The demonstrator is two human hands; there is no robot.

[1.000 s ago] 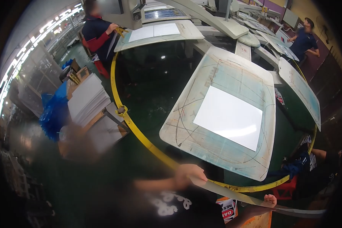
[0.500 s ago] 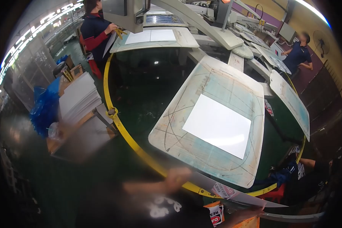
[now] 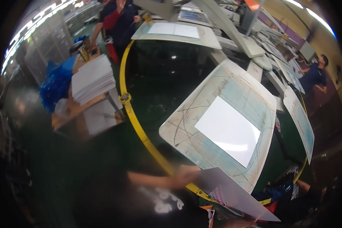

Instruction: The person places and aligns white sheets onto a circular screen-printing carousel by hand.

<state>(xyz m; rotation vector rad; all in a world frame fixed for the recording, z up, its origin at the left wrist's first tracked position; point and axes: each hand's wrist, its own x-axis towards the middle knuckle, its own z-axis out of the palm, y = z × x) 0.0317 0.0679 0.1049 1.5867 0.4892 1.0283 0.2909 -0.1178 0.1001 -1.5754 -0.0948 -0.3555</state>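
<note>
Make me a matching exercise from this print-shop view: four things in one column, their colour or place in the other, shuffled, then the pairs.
Things:
1. guard rail
2. white sheet
3. paper stack
4. plastic bag

Descriptions:
A. blue, left of the stack
B. lying on the nearest pallet
C. yellow, curved
D. piled on a wooden table

Pairs: 1-C, 2-B, 3-D, 4-A

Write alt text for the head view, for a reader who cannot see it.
The left hand grips the edge of a grey sheet held low, below a pallet board bearing a white sheet. A yellow rail curves past; a paper stack sits left.
</note>
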